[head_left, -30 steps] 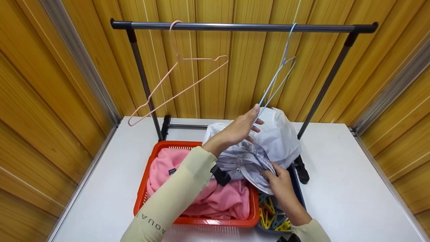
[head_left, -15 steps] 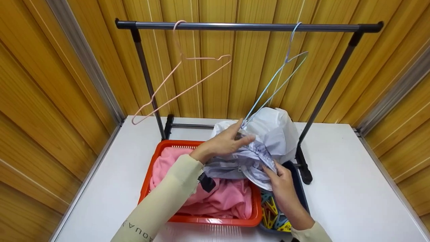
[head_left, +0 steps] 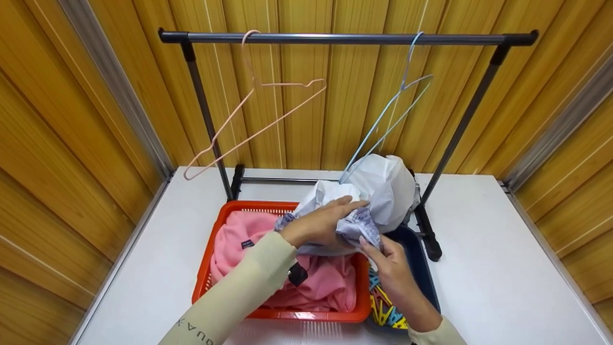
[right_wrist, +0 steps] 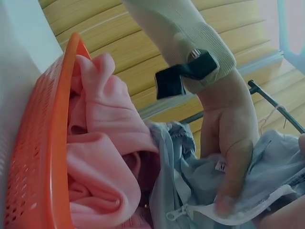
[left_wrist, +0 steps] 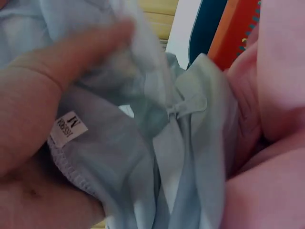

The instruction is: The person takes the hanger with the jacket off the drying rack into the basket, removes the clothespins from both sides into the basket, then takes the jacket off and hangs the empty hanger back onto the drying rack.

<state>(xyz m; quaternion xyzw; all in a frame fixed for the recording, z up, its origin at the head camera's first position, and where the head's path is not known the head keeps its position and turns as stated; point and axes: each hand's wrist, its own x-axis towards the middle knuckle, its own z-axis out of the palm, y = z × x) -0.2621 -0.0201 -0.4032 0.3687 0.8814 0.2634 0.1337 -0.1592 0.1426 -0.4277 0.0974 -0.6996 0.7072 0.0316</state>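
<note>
A thin zip-up jacket (head_left: 383,196), white and pale grey-lavender, is bunched over the baskets. Its size M label (left_wrist: 69,129) and white zip pull (right_wrist: 176,213) show in the wrist views. My left hand (head_left: 318,225) lies on the jacket with its fingers fairly straight, pointing right; one finger is blurred in the left wrist view. Thumb and fingers of my right hand (head_left: 395,263) pinch a gathered patterned edge of the fabric. Just behind the left hand, the lower end of a blue hanger (head_left: 371,136) reaches the jacket; whether it is inside the fabric I cannot tell.
A black rack's rail (head_left: 306,37) carries the blue hanger and a pink hanger (head_left: 268,132). Pink clothing (head_left: 330,282) fills an orange-red basket (head_left: 306,316). Beside it, a dark blue basket (head_left: 428,282) holds several colourful clothespins (head_left: 383,309). Wood-patterned panels enclose the white table (head_left: 503,268).
My left hand has moved off the blue hanger and down onto the jacket. The hanger's lower end has swung left. My right hand keeps hold of the fabric, now bunched closer to the left hand.
</note>
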